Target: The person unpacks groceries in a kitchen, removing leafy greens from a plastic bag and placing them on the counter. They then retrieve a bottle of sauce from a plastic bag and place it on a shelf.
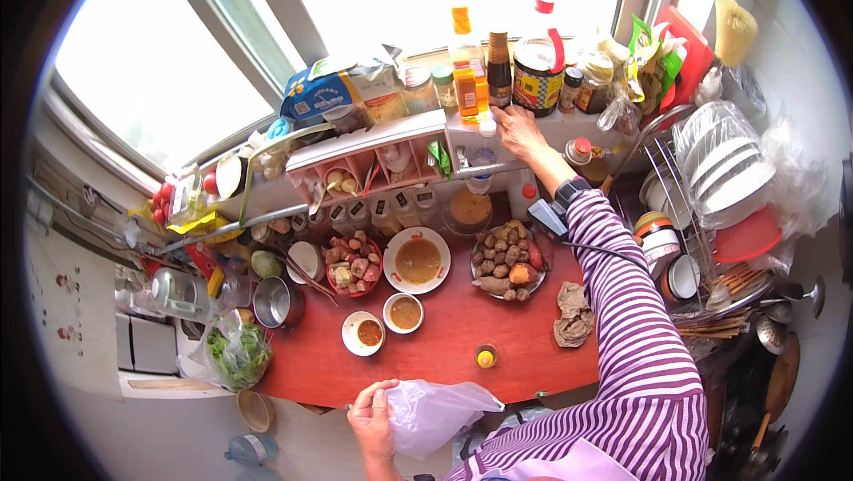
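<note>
My left hand [373, 418] pinches the edge of a thin white plastic bag [433, 414], which hangs in front of the red table's near edge. Stretched far forward, my right hand [518, 133] rests at the window ledge with its fingers near the base of a dark sauce bottle [498, 74]. To its left stands a bottle of golden oil [472, 84]; to its right is a large soy sauce jug [537, 74] with a red handle. A white-capped clear bottle [486, 141] is just below the fingers. Whether they grip anything cannot be made out.
On the red table [453, 341] are a plate of taros and sweet potatoes [510, 261], a soup bowl [418, 260], two small sauce bowls [403, 313] [363, 334], a yellow-capped bottle [486, 356] and a crumpled cloth [573, 314]. A dish rack [680, 214] stands right.
</note>
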{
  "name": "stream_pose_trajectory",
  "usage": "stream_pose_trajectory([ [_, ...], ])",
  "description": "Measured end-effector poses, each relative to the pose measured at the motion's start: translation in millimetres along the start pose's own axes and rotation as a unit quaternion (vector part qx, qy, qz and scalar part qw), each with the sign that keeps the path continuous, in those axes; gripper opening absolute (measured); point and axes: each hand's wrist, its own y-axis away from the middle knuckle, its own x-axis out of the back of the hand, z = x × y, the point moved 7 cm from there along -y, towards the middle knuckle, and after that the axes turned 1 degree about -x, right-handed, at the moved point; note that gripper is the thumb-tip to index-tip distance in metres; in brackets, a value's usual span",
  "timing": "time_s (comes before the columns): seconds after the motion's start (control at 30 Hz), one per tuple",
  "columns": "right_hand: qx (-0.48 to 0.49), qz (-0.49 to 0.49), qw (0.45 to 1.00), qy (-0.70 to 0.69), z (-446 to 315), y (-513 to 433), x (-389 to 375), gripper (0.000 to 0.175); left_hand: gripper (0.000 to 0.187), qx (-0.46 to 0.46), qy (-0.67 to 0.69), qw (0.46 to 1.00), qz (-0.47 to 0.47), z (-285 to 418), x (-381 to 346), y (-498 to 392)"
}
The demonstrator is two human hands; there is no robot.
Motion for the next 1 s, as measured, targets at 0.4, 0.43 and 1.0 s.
stream_pose_trajectory([
  [0.4, -0.049, -0.07, 0.996, 0.019, -2.7, -23.0, -15.3, 0.031, 0.017, 0.01, 0.0, 1.0, 0.008, -1.9, 1.9, -2.0],
  [0.43, -0.055, -0.085, 0.995, 0.017, -1.7, -24.4, -17.1, 0.034, 0.016, 0.011, 0.001, 1.0, 0.008, -2.1, 2.3, -2.1],
  [1.0, -0.045, -0.058, 0.997, -0.03, 0.4, -27.1, -7.3, 0.026, 0.016, 0.021, 0.004, 1.0, 0.008, -6.5, 2.7, -5.3],
])
